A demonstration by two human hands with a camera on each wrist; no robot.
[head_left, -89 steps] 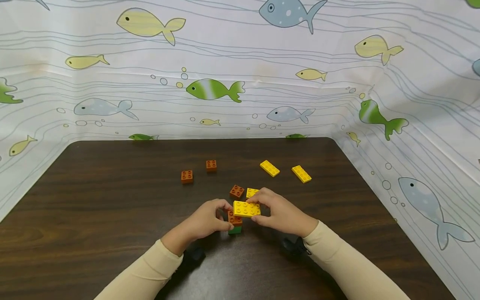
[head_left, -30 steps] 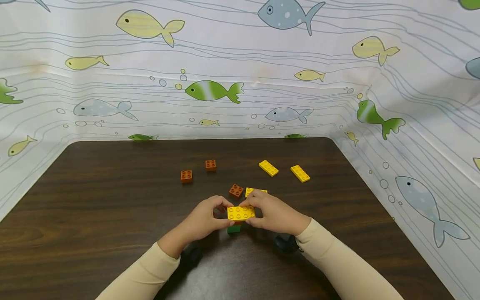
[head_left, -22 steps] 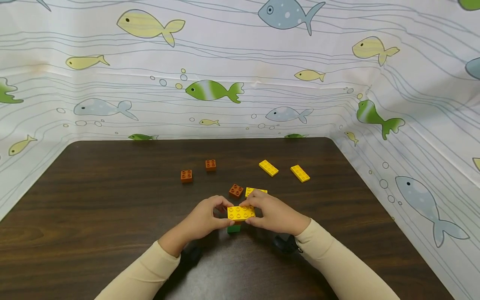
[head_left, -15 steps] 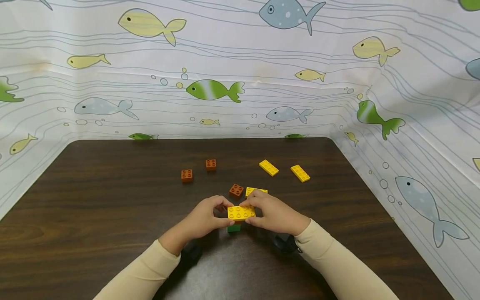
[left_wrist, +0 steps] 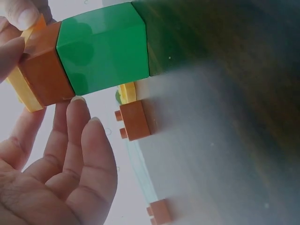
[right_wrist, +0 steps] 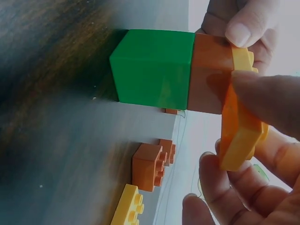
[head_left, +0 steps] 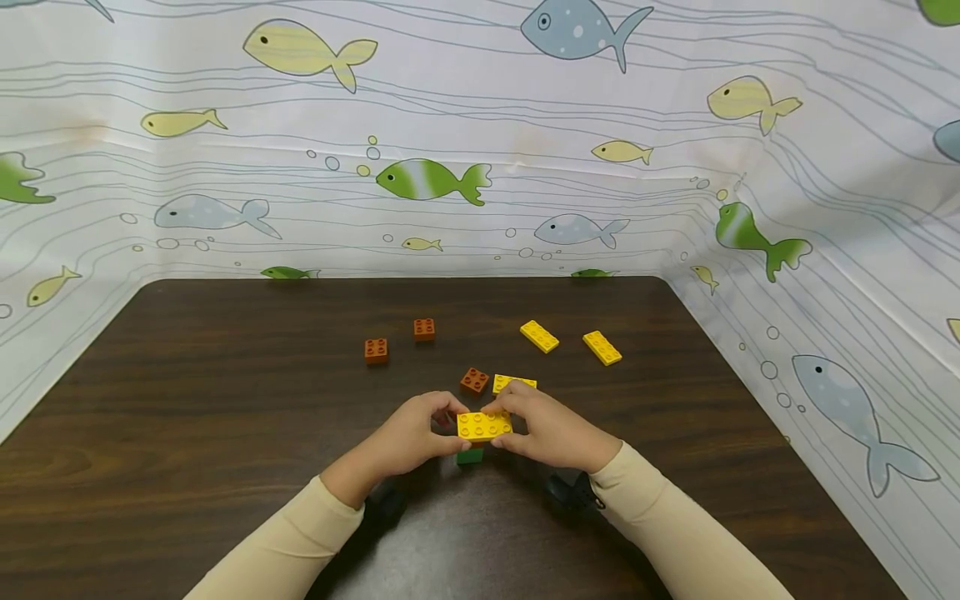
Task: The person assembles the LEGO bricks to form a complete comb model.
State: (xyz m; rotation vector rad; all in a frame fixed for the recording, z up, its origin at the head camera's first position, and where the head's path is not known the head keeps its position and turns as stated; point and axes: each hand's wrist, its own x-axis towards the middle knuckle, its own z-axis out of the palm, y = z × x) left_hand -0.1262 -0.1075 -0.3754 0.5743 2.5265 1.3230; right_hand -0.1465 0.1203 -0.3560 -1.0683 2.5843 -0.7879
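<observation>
A thin yellow building brick (head_left: 484, 426) sits on top of a brown brick (right_wrist: 210, 72), which stands on a taller green block (head_left: 470, 456). In the right wrist view the yellow brick overhangs the stack toward my right hand. My left hand (head_left: 408, 435) pinches the stack's left end, its thumb at the edge of the yellow and brown bricks. My right hand (head_left: 551, 425) holds the overhanging end of the yellow brick between thumb and fingers. In the head view the hands and yellow brick hide most of the brown one.
Behind the hands lie a loose brown brick (head_left: 474, 381) and a partly covered yellow brick (head_left: 514, 383). Two more brown bricks (head_left: 377, 351) are farther left, and two yellow bricks (head_left: 602, 347) farther right. A fish-print cloth (head_left: 450, 108) surrounds the dark wooden table (head_left: 225, 400).
Three seconds ago the right hand held the yellow brick to the right above the brown one. It has since moved left and down onto it. Both hands have stayed nearly still this last second.
</observation>
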